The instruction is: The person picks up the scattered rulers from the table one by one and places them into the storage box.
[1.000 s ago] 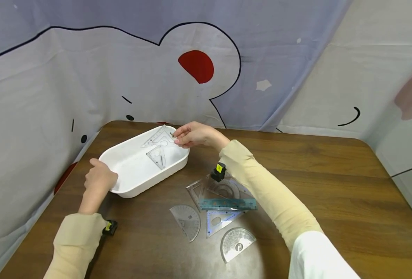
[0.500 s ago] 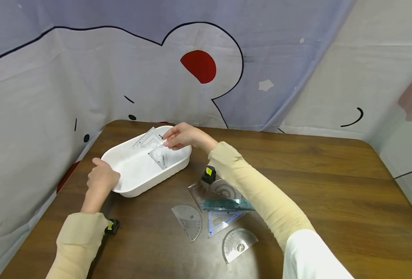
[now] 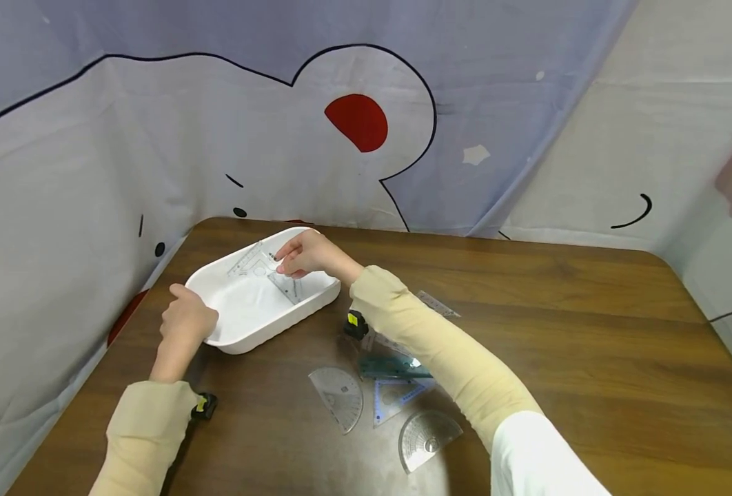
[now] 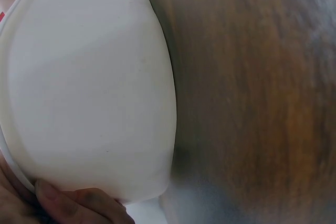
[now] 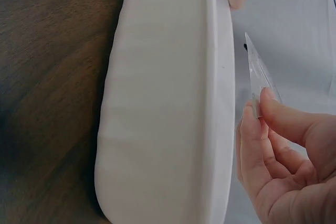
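Observation:
A white oblong plastic basin (image 3: 291, 324) stands at the table's left, its long axis slanting away. My left hand (image 3: 187, 318) grips its near left end, with fingers curled against the outer wall in the left wrist view. Over the far right part of the basin, my right hand (image 3: 309, 256) pinches a clear set square (image 3: 249, 263) between thumb and fingers. That set square appears tilted, near its edge, in the right wrist view. A second, smaller clear set square (image 3: 288, 288) rests inside the basin, partly covered by the right hand.
On the wooden table (image 3: 589, 331) lie two clear protractors (image 3: 339, 398), a teal ruler (image 3: 391, 367) and a blue-marked set square (image 3: 393, 401). More clear pieces are partly hidden under the right forearm. One clear corner (image 3: 438, 304) shows beyond it. A printed curtain (image 3: 248, 131) hangs behind.
My right hand has moved left and slightly down over the basin, carrying the set square farther over its interior. The left hand keeps its grip on the basin.

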Motion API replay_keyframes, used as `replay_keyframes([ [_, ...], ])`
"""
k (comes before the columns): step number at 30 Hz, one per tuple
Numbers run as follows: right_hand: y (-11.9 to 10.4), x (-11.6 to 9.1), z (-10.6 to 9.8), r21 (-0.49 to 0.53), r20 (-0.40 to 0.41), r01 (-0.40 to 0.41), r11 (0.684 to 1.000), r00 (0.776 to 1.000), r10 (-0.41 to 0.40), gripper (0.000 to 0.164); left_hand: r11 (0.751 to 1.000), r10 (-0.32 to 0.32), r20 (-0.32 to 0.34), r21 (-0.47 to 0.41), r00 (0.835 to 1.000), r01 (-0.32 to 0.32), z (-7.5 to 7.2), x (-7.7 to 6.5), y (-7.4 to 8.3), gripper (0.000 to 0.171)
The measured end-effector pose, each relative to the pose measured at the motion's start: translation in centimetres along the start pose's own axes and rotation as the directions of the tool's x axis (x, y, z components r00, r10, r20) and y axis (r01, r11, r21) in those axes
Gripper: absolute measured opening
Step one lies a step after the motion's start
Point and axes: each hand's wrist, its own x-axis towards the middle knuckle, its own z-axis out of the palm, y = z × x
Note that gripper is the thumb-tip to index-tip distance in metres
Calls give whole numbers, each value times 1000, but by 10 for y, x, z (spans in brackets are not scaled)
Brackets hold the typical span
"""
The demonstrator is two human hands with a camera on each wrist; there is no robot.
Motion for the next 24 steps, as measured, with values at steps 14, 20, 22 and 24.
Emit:
replay_keyframes([
  [14,11,9,12,-105,-36,-28,994,999,25,24,1000,0,-4,0,1000,0,4,-1,0,68],
  [20,13,11,17,-195,-54,-59,979,997,49,23,1000,1,-10,1,1000,-1,3,0,0,67],
  [22,13,13,18,-207,-50,-65,976,997,56,23,1000,2,-12,1,1000,-2,2,0,0,67],
  [24,14,14,19,-211,-45,-71,975,997,63,23,1000,3,-13,0,1000,-3,1,0,0,67],
])
